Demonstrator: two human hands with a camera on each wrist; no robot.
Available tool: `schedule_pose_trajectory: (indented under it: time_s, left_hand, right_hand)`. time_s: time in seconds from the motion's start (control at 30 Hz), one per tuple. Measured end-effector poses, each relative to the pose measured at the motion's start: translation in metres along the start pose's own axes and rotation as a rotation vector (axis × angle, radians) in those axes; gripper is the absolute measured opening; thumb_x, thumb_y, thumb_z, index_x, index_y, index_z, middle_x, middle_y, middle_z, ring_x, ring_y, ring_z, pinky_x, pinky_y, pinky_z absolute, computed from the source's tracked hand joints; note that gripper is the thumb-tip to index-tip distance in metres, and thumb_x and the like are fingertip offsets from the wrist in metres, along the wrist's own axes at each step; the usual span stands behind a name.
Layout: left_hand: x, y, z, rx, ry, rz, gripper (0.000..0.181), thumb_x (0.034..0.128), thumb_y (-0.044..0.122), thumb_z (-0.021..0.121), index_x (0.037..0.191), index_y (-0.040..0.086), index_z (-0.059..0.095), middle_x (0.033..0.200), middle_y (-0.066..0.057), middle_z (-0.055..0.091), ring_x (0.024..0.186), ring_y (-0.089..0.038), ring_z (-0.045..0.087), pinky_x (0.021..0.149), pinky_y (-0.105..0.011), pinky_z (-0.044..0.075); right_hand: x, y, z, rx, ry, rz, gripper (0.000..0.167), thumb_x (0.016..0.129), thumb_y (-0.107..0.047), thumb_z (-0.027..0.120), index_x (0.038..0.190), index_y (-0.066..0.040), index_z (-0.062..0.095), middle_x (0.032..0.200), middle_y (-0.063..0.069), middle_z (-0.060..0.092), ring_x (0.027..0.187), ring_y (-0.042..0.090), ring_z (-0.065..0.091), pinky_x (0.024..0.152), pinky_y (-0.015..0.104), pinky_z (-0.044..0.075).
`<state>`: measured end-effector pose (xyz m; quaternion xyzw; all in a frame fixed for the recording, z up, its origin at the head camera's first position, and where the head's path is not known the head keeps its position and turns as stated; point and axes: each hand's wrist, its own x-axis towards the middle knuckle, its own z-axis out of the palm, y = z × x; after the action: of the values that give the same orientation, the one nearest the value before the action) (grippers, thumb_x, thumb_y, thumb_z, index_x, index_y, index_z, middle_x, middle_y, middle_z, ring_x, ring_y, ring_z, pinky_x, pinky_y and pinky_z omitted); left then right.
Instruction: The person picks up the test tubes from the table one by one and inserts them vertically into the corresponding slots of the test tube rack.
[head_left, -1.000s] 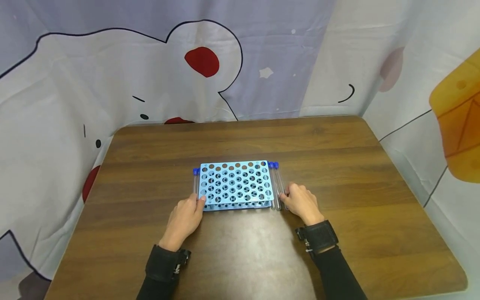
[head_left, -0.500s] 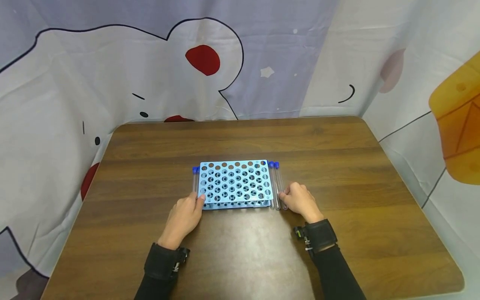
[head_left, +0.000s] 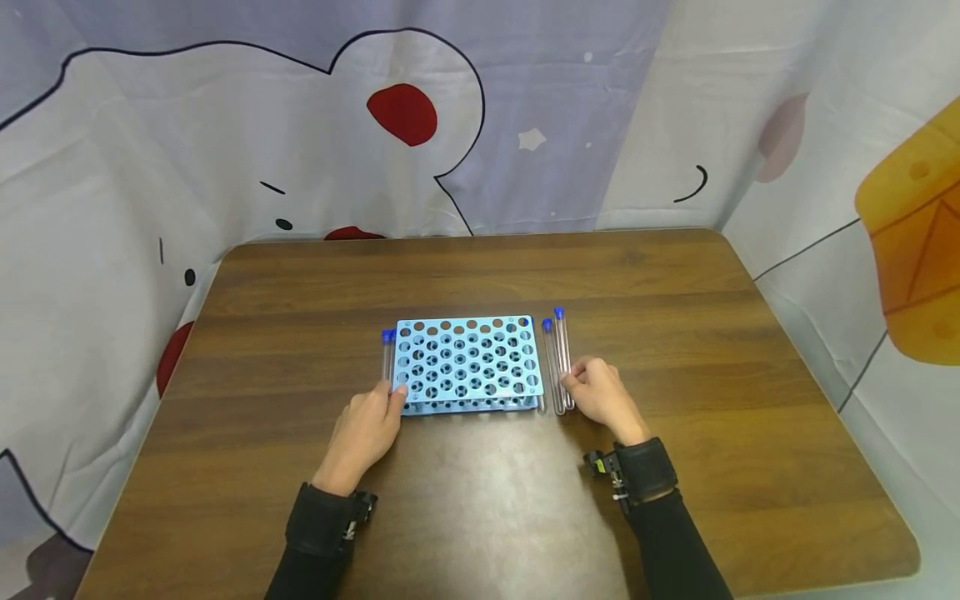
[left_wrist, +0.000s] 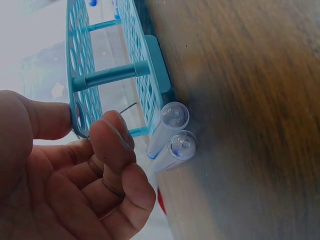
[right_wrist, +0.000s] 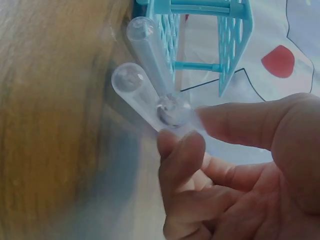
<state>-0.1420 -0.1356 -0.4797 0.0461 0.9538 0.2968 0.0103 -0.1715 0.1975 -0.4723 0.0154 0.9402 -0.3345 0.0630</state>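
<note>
A light-blue test tube rack (head_left: 468,360) with rows of round holes stands on the table. My left hand (head_left: 363,429) grips its near left corner, and the left wrist view shows the thumb on the top plate (left_wrist: 80,117). Two clear tubes with blue caps (head_left: 387,354) lie along the rack's left side. My right hand (head_left: 606,398), right of the rack, pinches a clear blue-capped test tube (right_wrist: 172,111) between thumb and fingers. Two more tubes, one lower tube (right_wrist: 131,82) and one nearer the rack (right_wrist: 145,37), lie beside it.
The brown wooden table (head_left: 480,508) has rounded far corners. A printed cloth (head_left: 540,100) hangs behind it and along both sides. Black straps with small cameras (head_left: 645,471) sit on both wrists.
The test tube in my right hand has shifted; its cap now stands farther back than its neighbour's. My left hand stays on the rack's corner. The head view has shifted slightly.
</note>
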Motion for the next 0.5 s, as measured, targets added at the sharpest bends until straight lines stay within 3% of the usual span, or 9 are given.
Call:
schedule_pose_trajectory:
  time_s: [0.23, 0.5]
  left_hand:
    - [0.0008, -0.0006, -0.0005, -0.003, -0.012, -0.005, 0.032, 0.0977, 0.031, 0.04, 0.075, 0.009, 0.044, 0.059, -0.002, 0.036, 0.049, -0.018, 0.038, 0.044, -0.031, 0.029]
    - [0.0009, -0.0007, 0.0003, -0.021, -0.019, -0.006, 0.032, 0.0979, 0.031, 0.04, 0.076, 0.008, 0.044, 0.059, -0.002, 0.035, 0.047, -0.017, 0.037, 0.044, -0.03, 0.028]
  right_hand:
    - [-0.001, -0.0049, -0.0024, 0.04, 0.082, -0.054, 0.018, 0.09, -0.019, 0.056, 0.09, -0.001, 0.058, 0.075, 0.007, 0.059, 0.062, 0.017, 0.053, 0.055, 0.03, 0.042]
    - [-0.001, -0.0093, -0.0033, 0.075, 0.178, -0.104, 0.018, 0.09, -0.02, 0.057, 0.094, -0.002, 0.057, 0.083, 0.009, 0.064, 0.072, 0.02, 0.059, 0.066, 0.034, 0.048]
